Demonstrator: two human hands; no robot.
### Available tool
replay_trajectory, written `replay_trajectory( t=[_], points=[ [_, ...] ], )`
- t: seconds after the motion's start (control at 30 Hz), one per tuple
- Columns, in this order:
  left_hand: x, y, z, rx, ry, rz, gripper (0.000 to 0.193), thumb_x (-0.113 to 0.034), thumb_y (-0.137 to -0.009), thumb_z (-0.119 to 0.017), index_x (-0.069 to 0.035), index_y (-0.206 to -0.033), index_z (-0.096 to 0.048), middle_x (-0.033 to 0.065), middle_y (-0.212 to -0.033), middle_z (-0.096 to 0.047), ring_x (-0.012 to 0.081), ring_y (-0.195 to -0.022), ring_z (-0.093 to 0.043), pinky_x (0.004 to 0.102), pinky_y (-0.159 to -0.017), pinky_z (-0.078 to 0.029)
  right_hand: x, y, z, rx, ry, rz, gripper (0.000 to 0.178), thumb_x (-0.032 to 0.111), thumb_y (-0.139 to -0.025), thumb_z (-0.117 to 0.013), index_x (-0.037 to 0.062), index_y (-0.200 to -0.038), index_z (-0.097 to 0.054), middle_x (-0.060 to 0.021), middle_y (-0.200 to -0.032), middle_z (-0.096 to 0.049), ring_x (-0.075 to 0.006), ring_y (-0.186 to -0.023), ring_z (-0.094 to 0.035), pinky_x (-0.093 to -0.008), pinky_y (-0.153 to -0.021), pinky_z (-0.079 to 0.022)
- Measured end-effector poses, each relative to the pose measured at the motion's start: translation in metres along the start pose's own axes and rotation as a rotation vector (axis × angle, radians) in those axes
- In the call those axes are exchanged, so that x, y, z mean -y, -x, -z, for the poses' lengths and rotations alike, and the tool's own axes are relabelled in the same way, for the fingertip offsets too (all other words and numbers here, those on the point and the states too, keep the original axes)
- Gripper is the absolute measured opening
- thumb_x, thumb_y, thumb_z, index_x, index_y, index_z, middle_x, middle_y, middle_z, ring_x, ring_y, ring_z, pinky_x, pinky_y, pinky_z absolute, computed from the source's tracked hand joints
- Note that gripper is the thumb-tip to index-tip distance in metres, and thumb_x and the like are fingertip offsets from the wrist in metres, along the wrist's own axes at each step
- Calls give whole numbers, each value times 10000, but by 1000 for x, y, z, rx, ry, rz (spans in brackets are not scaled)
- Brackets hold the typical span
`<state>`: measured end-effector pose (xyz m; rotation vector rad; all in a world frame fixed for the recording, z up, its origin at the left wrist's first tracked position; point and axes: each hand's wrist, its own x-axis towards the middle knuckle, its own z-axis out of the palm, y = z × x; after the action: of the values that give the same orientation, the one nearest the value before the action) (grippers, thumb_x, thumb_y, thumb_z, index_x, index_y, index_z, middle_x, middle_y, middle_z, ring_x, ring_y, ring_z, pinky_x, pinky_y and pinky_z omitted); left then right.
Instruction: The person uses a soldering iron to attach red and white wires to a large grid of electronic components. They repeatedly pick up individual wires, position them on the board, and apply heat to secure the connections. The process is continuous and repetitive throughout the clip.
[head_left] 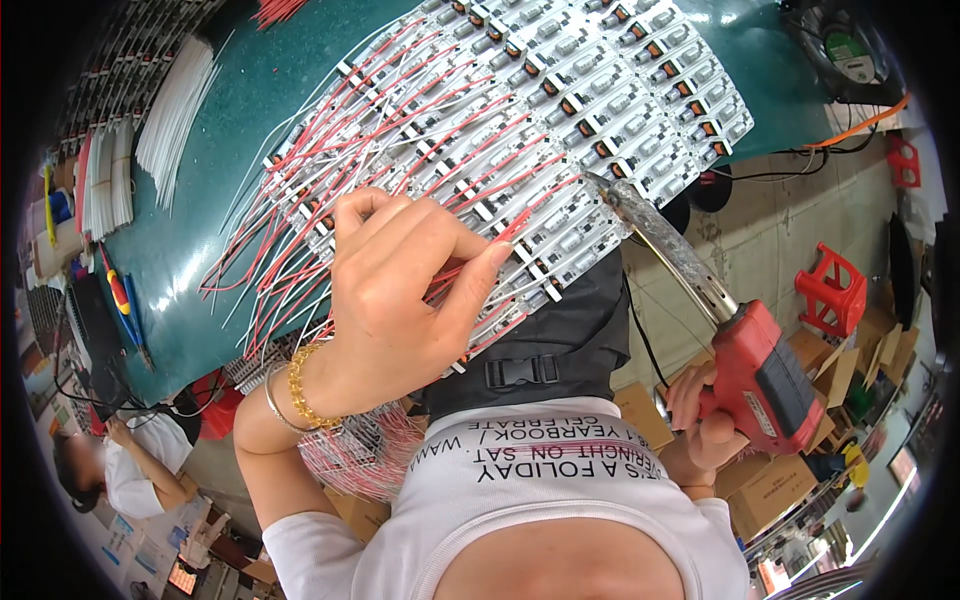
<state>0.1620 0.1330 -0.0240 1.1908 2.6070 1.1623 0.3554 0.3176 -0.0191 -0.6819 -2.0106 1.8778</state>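
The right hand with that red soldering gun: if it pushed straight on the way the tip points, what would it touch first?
Most likely the panel of small circuit boards on the green table. The right hand aims the soldering gun up-left, its tip near the panel's edge by the red wires. Depth is unclear.

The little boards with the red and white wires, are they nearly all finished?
About half, it seems. The boards on the left already carry red and white wires. The left hand pinches a red wire at the panel's near edge, while the right hand aims a red soldering gun. The boards on the right show no wires.
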Motion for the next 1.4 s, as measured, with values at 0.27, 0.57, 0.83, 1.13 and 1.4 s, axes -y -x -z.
replay_trajectory(
  t=[0.27,0.57,0.83,1.13,1.4],
  points=[
    [1,0,-2,-26,1,-11,169,-32,-675,-697,-70,-621,-541,11,-574,-507,184,-521,-451,335,-674,-316,-3,2,4,-13,-49,39,746,577,-777,-552,-78,-1112,-427,18,-441,-409,-94,-345,-377,-230,-372,-323],
    [-11,-2,20,5,-90,50,103,-45,-675,-710,-58,-675,-608,18,-597,-569,177,-571,-513,322,-715,-382,-4,-2,6,-32,-102,40,766,583,-776,-548,-80,-1133,-409,23,-441,-401,-88,-342,-365,-229,-365,-324],
    [-29,8,76,-584,88,400,74,75,-697,-598,8,-729,-605,84,-711,-588,112,-676,-499,201,-604,-360,-10,2,23,1,-204,20,760,577,-807,-514,-70,-1181,-376,28,-450,-400,-94,-353,-364,-233,-386,-345],
    [-34,-17,-40,-213,-96,138,111,-40,-697,-683,-57,-702,-573,41,-762,-565,194,-713,-537,305,-717,-328,-18,15,29,-2,-193,-8,818,662,-754,-496,-55,-1135,-397,11,-452,-406,-103,-373,-387,-239,-417,-350],
    [-32,-18,-38,-150,-115,135,121,-38,-694,-678,-54,-693,-557,42,-745,-556,189,-703,-533,299,-710,-314,-19,18,28,31,-185,-42,734,615,-754,-549,-16,-1103,-408,6,-467,-429,-113,-378,-410,-250,-429,-351]
  ],
)
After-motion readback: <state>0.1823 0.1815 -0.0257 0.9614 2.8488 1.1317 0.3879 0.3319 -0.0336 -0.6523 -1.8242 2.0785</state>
